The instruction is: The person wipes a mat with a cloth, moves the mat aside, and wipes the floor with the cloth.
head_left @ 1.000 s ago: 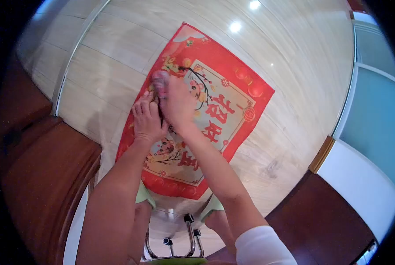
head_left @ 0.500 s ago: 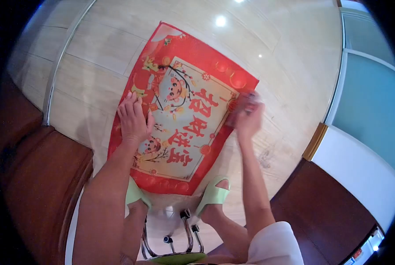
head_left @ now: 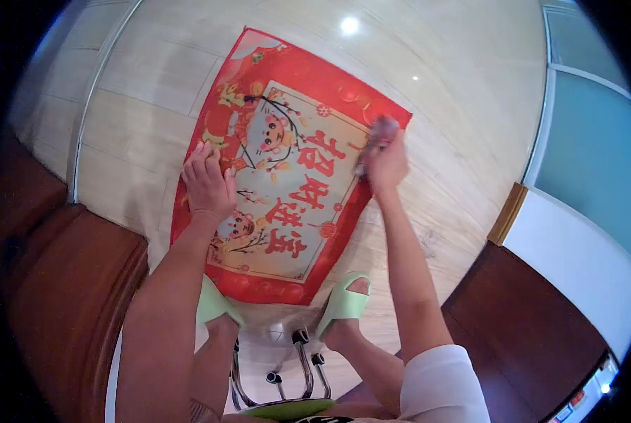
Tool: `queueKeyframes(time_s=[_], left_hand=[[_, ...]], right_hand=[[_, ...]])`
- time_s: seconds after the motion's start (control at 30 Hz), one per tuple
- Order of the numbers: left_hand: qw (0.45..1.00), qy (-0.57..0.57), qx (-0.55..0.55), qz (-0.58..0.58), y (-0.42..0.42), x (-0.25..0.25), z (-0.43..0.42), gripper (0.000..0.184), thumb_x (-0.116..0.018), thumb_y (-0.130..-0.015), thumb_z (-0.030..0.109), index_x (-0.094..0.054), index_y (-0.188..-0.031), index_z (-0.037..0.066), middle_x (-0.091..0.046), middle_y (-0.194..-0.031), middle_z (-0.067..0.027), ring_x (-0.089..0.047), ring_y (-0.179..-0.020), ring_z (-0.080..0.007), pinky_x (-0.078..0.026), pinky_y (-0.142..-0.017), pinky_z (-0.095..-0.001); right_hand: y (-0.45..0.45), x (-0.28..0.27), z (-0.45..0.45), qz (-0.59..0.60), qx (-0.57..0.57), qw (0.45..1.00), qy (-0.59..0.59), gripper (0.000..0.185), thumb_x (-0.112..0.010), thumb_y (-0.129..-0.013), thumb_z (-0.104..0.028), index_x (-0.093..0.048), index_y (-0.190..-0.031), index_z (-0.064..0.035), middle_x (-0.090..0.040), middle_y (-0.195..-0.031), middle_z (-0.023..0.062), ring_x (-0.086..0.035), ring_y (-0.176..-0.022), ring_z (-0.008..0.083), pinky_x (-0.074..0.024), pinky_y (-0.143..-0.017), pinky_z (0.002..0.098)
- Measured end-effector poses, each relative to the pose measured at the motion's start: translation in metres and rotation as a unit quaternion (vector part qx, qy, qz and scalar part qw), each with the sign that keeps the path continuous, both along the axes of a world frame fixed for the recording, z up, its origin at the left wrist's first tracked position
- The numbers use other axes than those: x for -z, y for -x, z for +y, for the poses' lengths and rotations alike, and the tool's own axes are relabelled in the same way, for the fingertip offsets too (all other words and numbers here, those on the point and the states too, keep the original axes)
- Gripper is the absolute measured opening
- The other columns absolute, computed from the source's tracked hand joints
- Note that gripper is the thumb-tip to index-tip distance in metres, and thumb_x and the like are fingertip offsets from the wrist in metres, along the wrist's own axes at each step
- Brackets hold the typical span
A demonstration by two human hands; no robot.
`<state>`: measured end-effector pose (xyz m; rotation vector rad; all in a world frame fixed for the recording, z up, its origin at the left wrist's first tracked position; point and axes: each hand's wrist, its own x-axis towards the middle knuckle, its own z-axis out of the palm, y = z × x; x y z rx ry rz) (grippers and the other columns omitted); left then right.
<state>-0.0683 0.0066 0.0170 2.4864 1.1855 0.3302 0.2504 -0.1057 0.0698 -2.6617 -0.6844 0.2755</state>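
Observation:
A red doormat (head_left: 319, 278) with a cream centre, cartoon figures and large red characters lies flat on the floor. My left hand (head_left: 208, 183) presses on its left side, fingers stretched out and holding nothing. Over the mat's right border, my right hand (head_left: 388, 162) is closed round a small oblong scrub brush (head_left: 381, 132), mottled dark red and grey. The brush is smeared by motion and partly hidden by the fingers. It is at the mat's surface, but I cannot tell how firmly it touches.
Two feet in light green slippers (head_left: 346, 307) stand at the mat's near edge. Between them are a stool's chrome legs (head_left: 305, 363). Dark brown wooden furniture (head_left: 82, 261) stands left, with a brown panel (head_left: 520, 317) and frosted glass door (head_left: 587, 141) right. Pale floor (head_left: 463, 141) surrounds the mat.
My right hand has moved slightly up and left along the mat's right border with the brush. My left hand stays on the left side. The whole view has shifted slightly.

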Motion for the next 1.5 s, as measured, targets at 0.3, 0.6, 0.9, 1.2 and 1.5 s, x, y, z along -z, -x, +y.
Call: queueKeyframes(time_s=[0.3,0.6,0.9,1.2,1.5], left_hand=[[1.000,-0.026,0.001,0.009,-0.002,0.002,-0.001,0.048,-0.062,-0.087,0.017,-0.049,-0.129,-0.002,-0.046,-0.140,-0.0215,-0.038,-0.138,-0.0399,-0.030,-0.113,-0.0553],[0.999,-0.048,0.008,0.008,0.001,0.003,-0.001,0.047,-0.061,-0.088,0.019,-0.050,-0.128,-0.002,-0.047,-0.138,-0.0219,-0.039,-0.136,-0.0398,-0.030,-0.112,-0.0559],[0.998,-0.056,0.009,0.040,-0.005,0.003,0.000,0.047,-0.058,-0.090,0.022,-0.050,-0.128,-0.004,-0.046,-0.139,-0.0234,-0.039,-0.136,-0.0412,-0.030,-0.112,-0.0557],[0.997,-0.074,0.011,0.035,-0.003,0.014,0.000,0.046,-0.057,-0.090,0.024,-0.051,-0.127,-0.002,-0.046,-0.139,-0.0227,-0.040,-0.134,-0.0396,-0.030,-0.111,-0.0553],[0.997,-0.072,0.005,0.033,-0.003,0.007,-0.005,0.043,-0.058,-0.092,0.021,-0.050,-0.127,-0.002,-0.046,-0.139,-0.0230,-0.040,-0.135,-0.0402,-0.030,-0.111,-0.0554]], right_hand=[[0.061,-0.023,0.012,0.038,-0.097,0.995,0.003,0.028,-0.057,-0.092,-0.012,-0.059,-0.119,-0.0158,-0.069,-0.108,0.0146,-0.068,-0.096,0.0369,-0.0535,-0.078,0.0485],[0.008,0.001,-0.051,0.083,-0.100,0.988,0.089,0.040,-0.058,-0.096,-0.024,-0.054,-0.135,-0.0142,-0.067,-0.111,0.0174,-0.064,-0.107,0.0376,-0.0528,-0.087,0.0498],[0.065,-0.082,-0.096,0.204,-0.175,0.954,0.136,0.028,-0.064,-0.093,-0.027,-0.056,-0.116,-0.0125,-0.067,-0.105,0.0166,-0.067,-0.093,0.0392,-0.0529,-0.077,0.0516],[0.110,-0.015,-0.052,0.221,-0.327,0.909,0.130,0.030,-0.056,-0.095,-0.021,-0.055,-0.124,-0.0107,-0.065,-0.107,0.0173,-0.064,-0.103,0.0365,-0.0545,-0.082,0.0498],[0.037,-0.064,-0.139,0.077,0.000,0.989,0.127,0.037,-0.056,-0.095,-0.016,-0.056,-0.131,-0.0132,-0.068,-0.102,0.0155,-0.066,-0.093,0.0366,-0.0516,-0.081,0.0499]])
